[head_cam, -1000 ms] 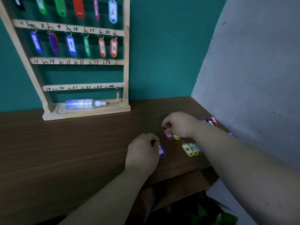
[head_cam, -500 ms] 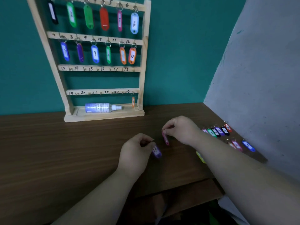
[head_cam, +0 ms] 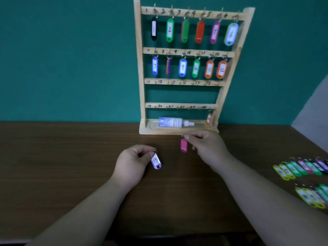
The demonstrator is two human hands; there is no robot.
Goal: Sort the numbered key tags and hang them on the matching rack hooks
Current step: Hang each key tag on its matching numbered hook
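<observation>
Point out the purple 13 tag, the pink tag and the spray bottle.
purple 13 tag (head_cam: 155,160), head view, white label.
pink tag (head_cam: 183,146), head view, middle of body.
spray bottle (head_cam: 170,122), head view, labelled body.

One wide head-worn view looks forward and down across the table (head_cam: 53,166) at the rack (head_cam: 166,82) standing near.

Open surface (head_cam: 62,166) left of the rack (head_cam: 140,68). Open gaps beneath rails 13–18 and 19–23. Across the rack's base tray, a lying spray bottle (head_cam: 173,122). Along the right edge, loose tags (head_cam: 300,168).
</observation>
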